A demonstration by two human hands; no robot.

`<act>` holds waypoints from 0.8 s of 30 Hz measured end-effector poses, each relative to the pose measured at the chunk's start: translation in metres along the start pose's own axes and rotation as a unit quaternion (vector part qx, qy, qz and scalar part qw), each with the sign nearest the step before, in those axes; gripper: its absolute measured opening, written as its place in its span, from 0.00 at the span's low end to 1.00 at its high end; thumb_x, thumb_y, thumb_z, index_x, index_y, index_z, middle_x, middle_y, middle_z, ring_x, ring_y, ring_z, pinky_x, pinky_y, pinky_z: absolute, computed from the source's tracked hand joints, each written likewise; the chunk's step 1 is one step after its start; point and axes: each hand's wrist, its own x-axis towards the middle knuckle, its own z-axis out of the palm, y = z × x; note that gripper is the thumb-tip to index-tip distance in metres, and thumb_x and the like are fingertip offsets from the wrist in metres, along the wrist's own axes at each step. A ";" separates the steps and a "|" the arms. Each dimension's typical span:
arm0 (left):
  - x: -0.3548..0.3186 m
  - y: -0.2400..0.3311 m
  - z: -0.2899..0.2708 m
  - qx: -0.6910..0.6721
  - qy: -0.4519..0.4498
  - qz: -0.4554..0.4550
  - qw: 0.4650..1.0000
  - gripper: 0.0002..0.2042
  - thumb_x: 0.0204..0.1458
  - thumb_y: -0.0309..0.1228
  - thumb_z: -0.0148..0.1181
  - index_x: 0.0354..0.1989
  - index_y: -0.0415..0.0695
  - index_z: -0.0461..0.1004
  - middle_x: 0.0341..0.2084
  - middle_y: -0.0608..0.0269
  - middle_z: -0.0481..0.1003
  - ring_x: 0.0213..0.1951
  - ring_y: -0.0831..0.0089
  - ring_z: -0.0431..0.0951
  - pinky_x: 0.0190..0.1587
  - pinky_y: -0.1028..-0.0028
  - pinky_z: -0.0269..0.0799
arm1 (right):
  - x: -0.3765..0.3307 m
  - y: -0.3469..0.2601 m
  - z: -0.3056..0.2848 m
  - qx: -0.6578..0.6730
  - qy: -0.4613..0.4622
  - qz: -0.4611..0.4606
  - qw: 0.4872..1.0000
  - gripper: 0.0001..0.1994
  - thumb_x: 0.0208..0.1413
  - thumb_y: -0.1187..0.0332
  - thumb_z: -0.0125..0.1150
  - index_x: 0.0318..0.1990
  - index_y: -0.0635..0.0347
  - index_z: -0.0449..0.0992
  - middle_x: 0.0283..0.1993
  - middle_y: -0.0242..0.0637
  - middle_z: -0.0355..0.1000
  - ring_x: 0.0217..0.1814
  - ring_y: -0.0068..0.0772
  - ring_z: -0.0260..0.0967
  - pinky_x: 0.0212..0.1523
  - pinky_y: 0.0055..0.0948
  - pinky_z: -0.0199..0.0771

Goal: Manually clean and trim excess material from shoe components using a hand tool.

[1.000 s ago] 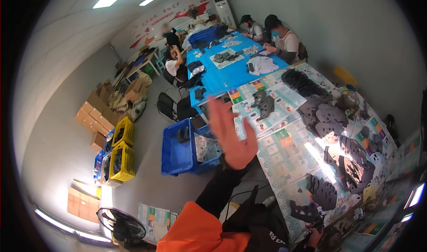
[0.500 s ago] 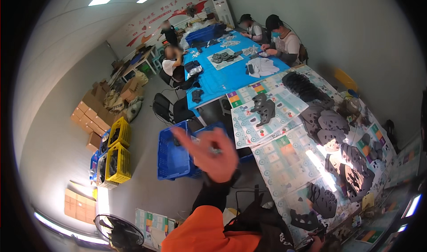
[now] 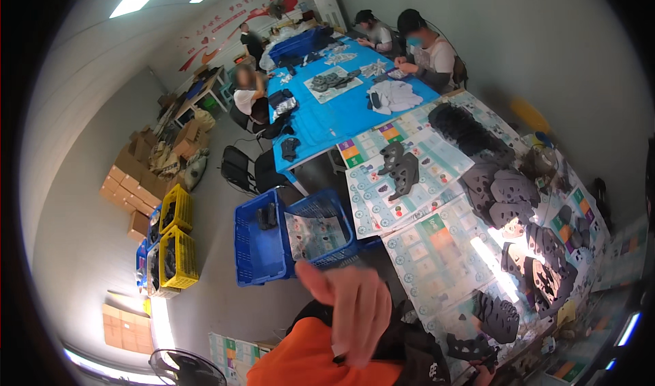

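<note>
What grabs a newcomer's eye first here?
Probably the person's left hand, big and slightly blurred at the lower middle, against the bright orange sleeve. Next, the vivid blue tabletop at upper centre, with people seated along both sides. Then the dark grey perforated pieces heaped along the right of the nearer, patterned table, partly in a bright patch of light.

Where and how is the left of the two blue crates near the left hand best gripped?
Probably by its left rim, from above and the left: the crate is open-topped, and its right side adjoins the other crate.
</note>
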 end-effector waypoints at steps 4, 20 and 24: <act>-0.003 -0.036 -0.051 -0.156 -0.137 0.060 0.976 0.42 0.65 0.61 0.23 0.33 0.34 0.79 0.21 0.52 0.79 0.24 0.64 0.82 0.30 0.71 0.80 | -0.019 -0.014 -0.003 0.009 0.045 0.012 0.999 0.11 0.44 0.76 0.65 0.38 0.66 0.78 0.37 0.33 0.73 0.34 0.29 0.66 0.33 0.33 0.69; -0.309 -0.393 -0.180 0.536 -0.091 -0.635 0.548 0.26 0.48 0.41 0.68 0.50 0.35 0.70 0.38 0.42 0.78 0.42 0.45 0.79 0.46 0.56 0.74 | -0.029 0.041 0.007 0.096 -0.007 0.043 0.994 0.19 0.47 0.77 0.59 0.51 0.64 0.74 0.37 0.33 0.76 0.37 0.24 0.73 0.39 0.22 0.69; -0.316 -0.425 -0.134 0.558 -0.104 -0.652 0.503 0.30 0.50 0.43 0.68 0.54 0.34 0.66 0.37 0.44 0.78 0.42 0.49 0.79 0.44 0.59 0.75 | -0.048 0.021 -0.006 0.067 -0.001 0.089 0.994 0.18 0.48 0.76 0.57 0.49 0.63 0.73 0.35 0.33 0.76 0.37 0.23 0.74 0.34 0.22 0.69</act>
